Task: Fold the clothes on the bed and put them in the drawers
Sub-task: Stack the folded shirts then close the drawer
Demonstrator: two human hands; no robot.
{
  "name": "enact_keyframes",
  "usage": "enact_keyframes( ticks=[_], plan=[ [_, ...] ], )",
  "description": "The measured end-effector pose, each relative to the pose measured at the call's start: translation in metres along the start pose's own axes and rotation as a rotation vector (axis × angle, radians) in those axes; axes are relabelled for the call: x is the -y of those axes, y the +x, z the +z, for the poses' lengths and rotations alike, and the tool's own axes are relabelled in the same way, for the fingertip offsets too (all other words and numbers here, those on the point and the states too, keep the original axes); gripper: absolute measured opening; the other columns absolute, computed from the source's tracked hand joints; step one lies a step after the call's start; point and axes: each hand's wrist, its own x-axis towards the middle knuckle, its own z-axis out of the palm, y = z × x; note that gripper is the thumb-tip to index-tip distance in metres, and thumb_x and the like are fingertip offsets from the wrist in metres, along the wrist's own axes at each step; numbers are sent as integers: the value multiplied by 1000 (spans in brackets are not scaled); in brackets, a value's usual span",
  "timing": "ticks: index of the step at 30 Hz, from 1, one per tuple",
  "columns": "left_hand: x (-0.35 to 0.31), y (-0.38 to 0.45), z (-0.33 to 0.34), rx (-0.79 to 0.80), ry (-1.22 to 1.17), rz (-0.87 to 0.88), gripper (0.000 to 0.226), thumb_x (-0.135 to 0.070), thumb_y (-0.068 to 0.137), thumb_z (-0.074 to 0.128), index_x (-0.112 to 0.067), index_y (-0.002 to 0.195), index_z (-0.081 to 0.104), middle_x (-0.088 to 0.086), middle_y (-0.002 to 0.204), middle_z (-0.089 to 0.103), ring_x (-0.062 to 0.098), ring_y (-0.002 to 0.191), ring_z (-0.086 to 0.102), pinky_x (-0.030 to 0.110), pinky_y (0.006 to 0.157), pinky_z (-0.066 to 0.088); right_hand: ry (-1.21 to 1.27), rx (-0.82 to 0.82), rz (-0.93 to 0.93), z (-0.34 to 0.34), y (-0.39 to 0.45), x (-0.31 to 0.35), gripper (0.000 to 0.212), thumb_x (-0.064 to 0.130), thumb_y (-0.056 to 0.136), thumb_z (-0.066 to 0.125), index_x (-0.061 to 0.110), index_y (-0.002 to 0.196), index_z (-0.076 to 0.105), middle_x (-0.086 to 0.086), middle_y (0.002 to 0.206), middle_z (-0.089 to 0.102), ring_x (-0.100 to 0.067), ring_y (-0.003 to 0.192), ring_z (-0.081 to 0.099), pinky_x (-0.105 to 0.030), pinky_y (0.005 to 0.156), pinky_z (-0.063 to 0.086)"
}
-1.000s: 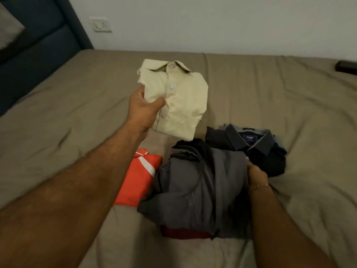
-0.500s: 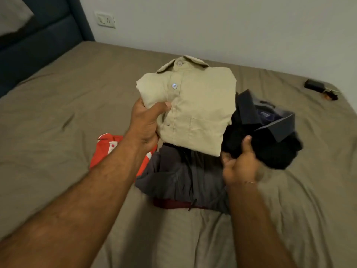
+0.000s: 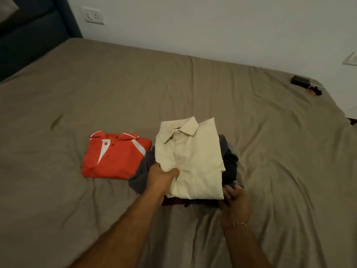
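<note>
A folded cream shirt lies on top of a pile of folded clothes in the middle of the bed. My left hand pinches the cream shirt's left edge, thumb on top. Under it show a grey garment, a black shirt and a dark red piece. My right hand grips the pile's lower right corner at the dark clothes; its fingertips are hidden under the cloth. A folded red polo shirt with white trim lies just left of the pile.
A small black device and an orange-black item sit at the bed's far right corner. A dark blue headboard stands at the left, a wall socket beside it. The brown sheet is wrinkled around the pile.
The cream shirt has come down from the air onto the pile, over the black shirt that my right hand lifted across. The view has pulled back and the red polo is now fully seen.
</note>
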Motion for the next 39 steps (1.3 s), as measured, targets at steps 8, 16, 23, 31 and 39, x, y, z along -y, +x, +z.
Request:
enact_keyframes(
  ticks=[8, 16, 23, 31, 39],
  plan=[
    [-10, 32, -25, -319, 263, 13, 42, -62, 79, 45, -30, 104, 59, -2, 107, 67, 31, 103, 62, 46, 95, 48, -860, -9, -654, 58, -3, 36, 131, 89, 56, 70, 27, 161, 21, 2, 166, 23, -22, 153, 22, -51, 122, 25],
    [1, 65, -25, 85, 38, -101, 67, -63, 84, 65, -26, 139, 61, 1, 132, 69, 28, 120, 65, 51, 109, 49, -444, 227, -44, 60, 66, 42, 114, 57, 44, 101, 24, 140, 49, 2, 126, 69, -19, 106, 71, -40, 84, 63],
    [-3, 84, -24, 224, 492, -230, 28, -42, 103, 56, -17, 100, 69, 16, 112, 72, 34, 100, 68, 45, 96, 55, -662, 346, 3, 55, 83, 51, 134, 61, 34, 103, 20, 148, 45, 0, 135, 65, -23, 115, 66, -48, 98, 57],
    [15, 66, -19, 376, 41, -337, 40, -45, 92, 70, -16, 118, 78, 9, 103, 80, 33, 98, 76, 38, 83, 57, -488, 280, -38, 28, 85, 26, 129, 59, 28, 103, 18, 141, 55, -4, 126, 72, -25, 110, 71, -49, 97, 58],
    [50, 0, -29, 333, -503, -446, 55, -55, 76, 75, -16, 115, 75, 9, 100, 80, 25, 84, 79, 36, 66, 62, -478, 456, -158, 8, 53, 18, 98, 31, 52, 104, 13, 137, 58, -10, 125, 73, -32, 116, 70, -55, 96, 58]
  ],
)
